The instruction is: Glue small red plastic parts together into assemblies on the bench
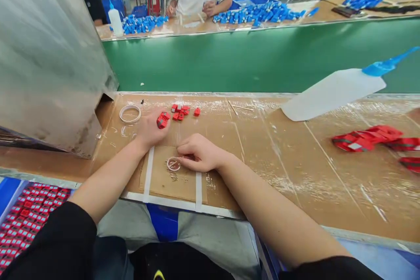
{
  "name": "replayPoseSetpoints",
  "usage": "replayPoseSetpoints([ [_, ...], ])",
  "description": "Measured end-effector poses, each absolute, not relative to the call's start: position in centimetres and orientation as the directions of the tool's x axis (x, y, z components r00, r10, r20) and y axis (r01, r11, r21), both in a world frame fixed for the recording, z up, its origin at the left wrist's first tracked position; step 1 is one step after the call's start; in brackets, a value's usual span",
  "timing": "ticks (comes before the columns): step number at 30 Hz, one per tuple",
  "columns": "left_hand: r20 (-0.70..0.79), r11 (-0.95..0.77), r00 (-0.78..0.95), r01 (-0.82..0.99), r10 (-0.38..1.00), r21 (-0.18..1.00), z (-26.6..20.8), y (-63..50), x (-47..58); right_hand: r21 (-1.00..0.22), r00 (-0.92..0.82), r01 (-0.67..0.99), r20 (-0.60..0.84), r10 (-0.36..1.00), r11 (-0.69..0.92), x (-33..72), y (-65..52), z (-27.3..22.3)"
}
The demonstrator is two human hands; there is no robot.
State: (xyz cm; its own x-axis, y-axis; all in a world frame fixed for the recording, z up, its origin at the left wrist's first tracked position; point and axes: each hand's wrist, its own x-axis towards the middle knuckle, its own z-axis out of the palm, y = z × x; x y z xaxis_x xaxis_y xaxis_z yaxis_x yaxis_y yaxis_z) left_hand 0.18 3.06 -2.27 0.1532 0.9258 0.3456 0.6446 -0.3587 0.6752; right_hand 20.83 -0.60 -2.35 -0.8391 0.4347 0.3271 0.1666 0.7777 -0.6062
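Note:
My left hand (pixel 151 130) is closed around small red blocks (pixel 163 120) with grey faces, just above the table. My right hand (pixel 201 153) is closed in a pinch over a taped cardboard sheet (pixel 160 179). What looks like a thin stick runs from its fingertips into a small round ring-shaped dish (pixel 173 164); the fingers mostly hide it. Beyond my hands lies a small cluster of red blocks (pixel 180 112), with a single red block (pixel 197 112) to its right. A roll of tape (pixel 130 114) lies flat left of my left hand.
A white squeeze bottle (pixel 334 92) with a blue nozzle leans at right, near blurred red blocks (pixel 367 138). Thin sticks (pixel 241 107) lie mid-table. A metal housing (pixel 55 52) stands left. Rows of red pieces (pixel 33 214) sit below left. A green belt (pixel 246 59) separates co-workers' blue pieces (pixel 262 12).

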Motion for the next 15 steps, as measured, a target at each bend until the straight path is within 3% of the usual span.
replayPoseSetpoints([
  [2,0.367,-0.395,0.21,0.728,0.906,0.561,-2.0,2.71,0.24,-0.574,-0.826,0.196,0.34,0.45,0.795,20.61,-0.95,-2.31],
  [5,0.378,-0.468,0.299,0.717,0.876,0.517,-1.79,2.47,0.55,-0.544,-0.788,0.221,0.389,0.477,0.809,20.25,-1.26,-2.37],
  [11,0.329,-0.569,0.472,0.584,0.818,0.579,-2.19,2.27,0.66,-0.512,-0.75,0.175,0.484,0.451,0.841,19.97,-1.5,-2.67],
  [15,0.329,-0.57,0.475,0.57,0.816,0.591,-2.08,2.21,0.49,-0.582,-0.749,0.101,0.489,0.446,0.807,19.83,-1.77,-2.47],
])
